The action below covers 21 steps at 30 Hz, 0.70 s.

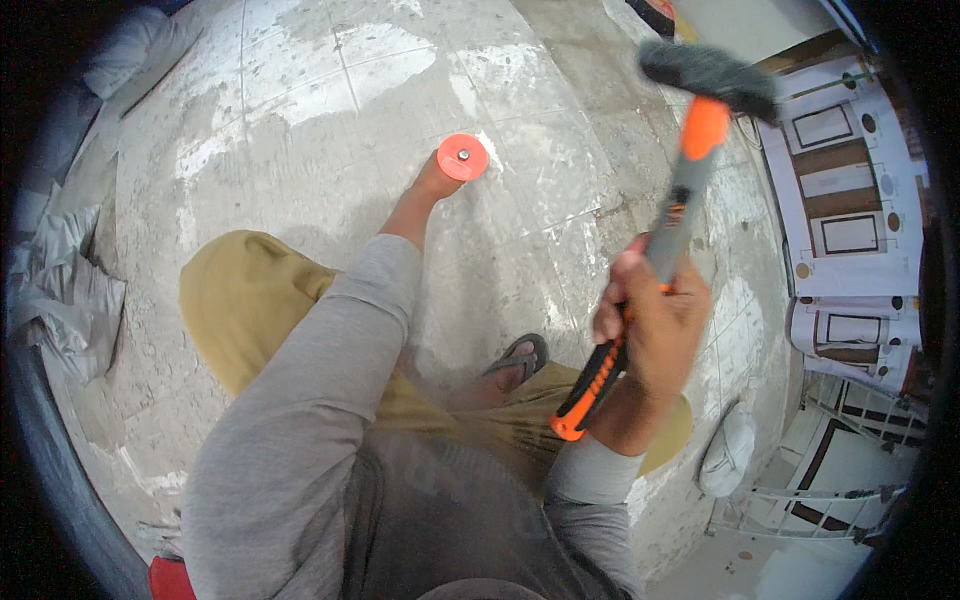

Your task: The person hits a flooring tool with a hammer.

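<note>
My left hand [436,180] reaches forward, low over the grey floor, its fingers mostly covered by a round orange-red guard. That guard belongs to a chisel [463,156], whose metal striking end shows at the disc's centre; its blade is out of sight below. On the right, my right hand [660,310] is wrapped round the grip of a hammer [690,170]. The hammer is raised, its dark head up and blurred by motion, well apart from the chisel. Its shaft is grey and orange, its grip black and orange.
Worn floor tiles [380,80] carry white patches and debris. Pale sacks [75,290] lie at the left edge. A sheet with printed frame shapes [850,180] stands at the right, above a metal rack [830,510]. My sandalled foot [522,358] is between the arms.
</note>
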Tool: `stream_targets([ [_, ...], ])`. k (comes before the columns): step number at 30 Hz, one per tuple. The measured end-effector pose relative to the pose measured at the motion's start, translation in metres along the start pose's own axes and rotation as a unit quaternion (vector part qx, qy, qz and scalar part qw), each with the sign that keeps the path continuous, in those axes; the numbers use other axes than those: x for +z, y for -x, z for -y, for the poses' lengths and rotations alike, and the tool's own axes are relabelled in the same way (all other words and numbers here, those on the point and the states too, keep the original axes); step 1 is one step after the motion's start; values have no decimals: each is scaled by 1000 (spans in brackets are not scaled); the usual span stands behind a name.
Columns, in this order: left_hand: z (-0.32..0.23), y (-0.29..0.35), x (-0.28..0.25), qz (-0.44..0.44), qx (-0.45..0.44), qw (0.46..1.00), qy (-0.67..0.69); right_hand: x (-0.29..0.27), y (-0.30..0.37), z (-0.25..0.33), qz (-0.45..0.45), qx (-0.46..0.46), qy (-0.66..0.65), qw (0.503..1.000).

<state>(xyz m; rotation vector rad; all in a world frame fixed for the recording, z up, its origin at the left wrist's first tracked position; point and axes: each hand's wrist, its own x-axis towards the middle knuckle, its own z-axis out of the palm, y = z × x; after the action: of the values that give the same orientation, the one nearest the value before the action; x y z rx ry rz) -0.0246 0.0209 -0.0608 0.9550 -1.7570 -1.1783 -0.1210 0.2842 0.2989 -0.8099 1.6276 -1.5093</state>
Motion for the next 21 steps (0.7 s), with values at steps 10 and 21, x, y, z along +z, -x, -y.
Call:
stream_targets([
  [10,4,3,-1,34,-29,999,-23,36,-46,-7,-49,-267,91,958],
  [21,15,-16,-23,78,11,997,-13,-11,-25,-153,89,226,177,954],
])
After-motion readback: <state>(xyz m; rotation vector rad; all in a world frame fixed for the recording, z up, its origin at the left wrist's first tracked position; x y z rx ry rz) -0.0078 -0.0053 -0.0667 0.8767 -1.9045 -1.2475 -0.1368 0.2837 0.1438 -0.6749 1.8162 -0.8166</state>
